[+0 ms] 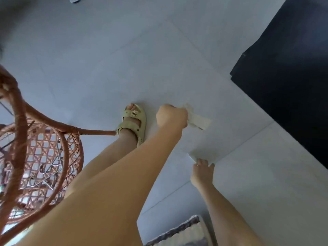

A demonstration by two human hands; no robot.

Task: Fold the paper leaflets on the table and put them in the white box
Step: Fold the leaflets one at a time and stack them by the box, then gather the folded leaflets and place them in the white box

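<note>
Meanwhile, my left hand [171, 118] clutches a leaflet bundle [199, 121]; my right hand [202, 170], nearer, pinches the floor leaflet [193, 156] by its near edge.

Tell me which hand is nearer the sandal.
Left. The left hand, gripping a leaflet, is just to the right of the sandal in view; the right hand is farther off, lower right, fingers on a second leaflet on the floor.

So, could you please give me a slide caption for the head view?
Bent over a tiled floor, the left hand grips a leaflet while the right hand touches a second leaflet.
</note>
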